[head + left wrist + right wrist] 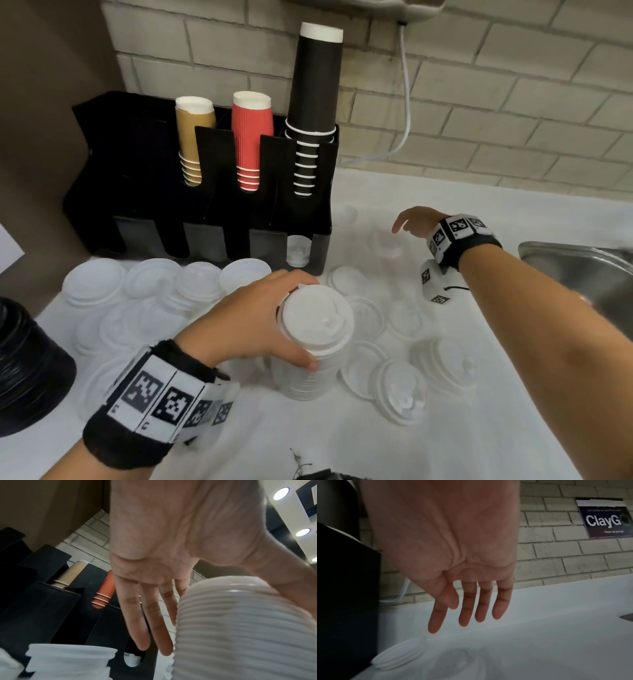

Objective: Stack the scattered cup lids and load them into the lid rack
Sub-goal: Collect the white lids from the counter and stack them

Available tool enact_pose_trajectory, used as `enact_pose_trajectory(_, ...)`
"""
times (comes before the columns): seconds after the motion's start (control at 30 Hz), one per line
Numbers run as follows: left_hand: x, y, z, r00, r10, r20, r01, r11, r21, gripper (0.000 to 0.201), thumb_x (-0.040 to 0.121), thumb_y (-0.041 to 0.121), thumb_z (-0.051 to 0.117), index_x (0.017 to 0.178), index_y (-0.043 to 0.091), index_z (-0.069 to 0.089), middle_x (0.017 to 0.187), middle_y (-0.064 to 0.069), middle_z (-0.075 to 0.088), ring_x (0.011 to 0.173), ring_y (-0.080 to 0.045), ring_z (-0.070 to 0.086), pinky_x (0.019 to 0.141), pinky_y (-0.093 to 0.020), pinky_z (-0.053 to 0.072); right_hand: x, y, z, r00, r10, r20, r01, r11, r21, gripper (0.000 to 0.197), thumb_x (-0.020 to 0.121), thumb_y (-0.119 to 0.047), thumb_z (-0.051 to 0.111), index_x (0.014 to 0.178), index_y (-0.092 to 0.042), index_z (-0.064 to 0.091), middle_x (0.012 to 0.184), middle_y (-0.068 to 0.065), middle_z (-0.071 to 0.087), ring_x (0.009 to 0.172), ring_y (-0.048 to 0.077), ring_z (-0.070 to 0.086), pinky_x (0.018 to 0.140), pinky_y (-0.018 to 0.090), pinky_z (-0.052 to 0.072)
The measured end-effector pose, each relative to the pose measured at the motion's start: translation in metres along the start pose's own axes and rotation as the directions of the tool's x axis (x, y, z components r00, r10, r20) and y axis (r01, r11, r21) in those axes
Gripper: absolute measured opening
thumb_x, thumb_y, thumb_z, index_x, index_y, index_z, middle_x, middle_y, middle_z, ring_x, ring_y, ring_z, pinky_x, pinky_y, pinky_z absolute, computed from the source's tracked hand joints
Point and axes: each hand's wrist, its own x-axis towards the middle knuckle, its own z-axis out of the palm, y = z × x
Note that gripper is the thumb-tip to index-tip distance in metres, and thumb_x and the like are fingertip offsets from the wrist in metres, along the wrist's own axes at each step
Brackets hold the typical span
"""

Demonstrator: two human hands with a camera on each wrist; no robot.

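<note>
My left hand (263,318) grips the top of a tall stack of white lids (313,346) standing mid-counter; in the left wrist view the thumb lies on the ribbed stack (240,628) and the fingers (154,622) reach down behind it. My right hand (407,221) hovers open, fingers straight (467,608), above loose white lids (385,241) right of the black lid rack (205,212); one such lid (399,654) lies by the rack's side. The rack's rightmost lower slot holds a few lids (297,251). Several more lids (400,390) lie scattered around the stack.
Brown, red and black cup stacks (251,137) stand in the rack's top. A pile of black lids (27,370) sits at the left edge. A steel sink (582,267) is at the right. A brick wall with a white cable (406,102) backs the counter.
</note>
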Motion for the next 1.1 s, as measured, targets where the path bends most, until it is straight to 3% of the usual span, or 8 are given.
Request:
enact_pose_trajectory(0.07, -0.002, -0.001, 0.003, 1.000, 0.002, 0.008, -0.002, 0.998, -0.057, 0.086, 0.049, 0.052, 0.089, 0.121, 0.059, 0.042, 0.121, 0.034, 0.048, 0.114, 0.010, 0.047, 0.096, -0.023, 0.044, -0.016, -0.008, 0.002, 0.999, -0.013, 0.034, 0.009, 0.992, 0.127, 0.048, 0.095, 0.007, 0.028, 0.123, -0.010, 0.063, 0.133, 0.014, 0.054, 0.087, 0.020, 0.050, 0.063, 0.014, 0.038)
enact_pose_trajectory(0.2, -0.009, -0.002, 0.012, 0.999, 0.023, 0.047, -0.016, 0.989, -0.149, 0.086, 0.063, 0.043, 0.085, 0.132, 0.055, 0.035, 0.130, 0.032, 0.046, 0.122, 0.011, 0.043, 0.103, -0.022, 0.041, -0.068, -0.035, 0.005, 0.987, -0.159, -0.033, 0.156, 0.874, 0.460, 0.034, 0.095, -0.002, 0.036, 0.107, -0.016, 0.064, 0.105, 0.004, 0.058, 0.089, 0.015, 0.053, 0.060, 0.009, 0.042)
enact_pose_trajectory(0.37, -0.012, 0.002, 0.020, 1.000, -0.016, 0.002, 0.016, 0.982, -0.189, 0.086, 0.071, 0.033, 0.084, 0.135, 0.054, 0.030, 0.131, 0.024, 0.046, 0.121, 0.004, 0.045, 0.098, -0.020, 0.042, -0.156, -0.074, 0.035, 0.900, -0.417, -0.127, 0.418, 0.744, 0.522, 0.023, 0.100, -0.018, 0.045, 0.115, -0.026, 0.062, 0.098, -0.017, 0.058, 0.080, -0.014, 0.055, 0.069, 0.003, 0.040)
enact_pose_trajectory(0.47, -0.014, 0.007, 0.024, 0.998, -0.038, -0.055, 0.024, 0.971, -0.237, 0.070, 0.073, 0.025, 0.082, 0.114, 0.058, 0.036, 0.119, 0.025, 0.050, 0.108, 0.012, 0.048, 0.082, -0.011, 0.044, -0.186, -0.085, 0.066, 0.924, -0.375, -0.082, 0.359, 0.771, 0.525, 0.037, 0.101, -0.024, 0.044, 0.137, -0.018, 0.046, 0.124, 0.001, 0.056, 0.109, 0.014, 0.054, 0.089, 0.024, 0.042)
enact_pose_trajectory(0.57, -0.020, 0.011, 0.030, 0.992, -0.099, -0.083, 0.065, 0.938, -0.341, 0.068, 0.075, 0.023, 0.082, 0.120, 0.050, 0.038, 0.121, 0.021, 0.050, 0.105, 0.010, 0.051, 0.077, -0.012, 0.044, -0.205, -0.092, 0.092, 0.966, -0.231, -0.118, 0.250, 0.709, 0.659, 0.044, 0.102, -0.035, 0.038, 0.143, -0.020, 0.036, 0.137, 0.003, 0.051, 0.123, 0.019, 0.049, 0.093, 0.025, 0.036)
enact_pose_trajectory(0.7, -0.030, 0.021, 0.030, 0.965, -0.262, -0.017, 0.211, 0.814, -0.540, 0.062, 0.065, 0.063, 0.073, 0.118, 0.050, 0.043, 0.115, 0.027, 0.054, 0.102, 0.003, 0.054, 0.070, -0.022, 0.048, -0.213, -0.103, 0.115, 0.994, -0.074, -0.085, 0.111, 0.508, 0.854, 0.047, 0.098, -0.049, 0.038, 0.138, -0.025, 0.041, 0.133, 0.000, 0.054, 0.119, 0.018, 0.052, 0.101, 0.037, 0.043)
enact_pose_trajectory(0.9, -0.035, 0.014, 0.031, 0.865, -0.473, 0.166, 0.474, 0.662, -0.581, 0.074, 0.080, 0.081, 0.035, 0.141, 0.039, 0.038, 0.136, 0.004, 0.052, 0.121, -0.029, 0.051, 0.098, -0.051, 0.043, -0.216, -0.110, 0.119, 0.994, 0.008, 0.105, -0.101, 0.342, 0.934, 0.057, 0.089, -0.059, 0.048, 0.138, -0.032, 0.041, 0.131, -0.006, 0.054, 0.111, 0.016, 0.053, 0.097, 0.043, 0.047)
enact_pose_trajectory(1.1, -0.038, 0.004, 0.029, 0.835, -0.482, 0.264, 0.535, 0.601, -0.594, 0.085, 0.073, 0.086, 0.039, 0.141, 0.034, 0.041, 0.141, -0.001, 0.049, 0.128, -0.026, 0.047, 0.100, -0.052, 0.036, -0.218, -0.115, 0.121, 0.978, 0.008, 0.209, -0.197, 0.369, 0.908, 0.066, 0.084, -0.069, 0.046, 0.140, -0.038, 0.032, 0.137, -0.007, 0.047, 0.123, 0.025, 0.046, 0.099, 0.053, 0.044)
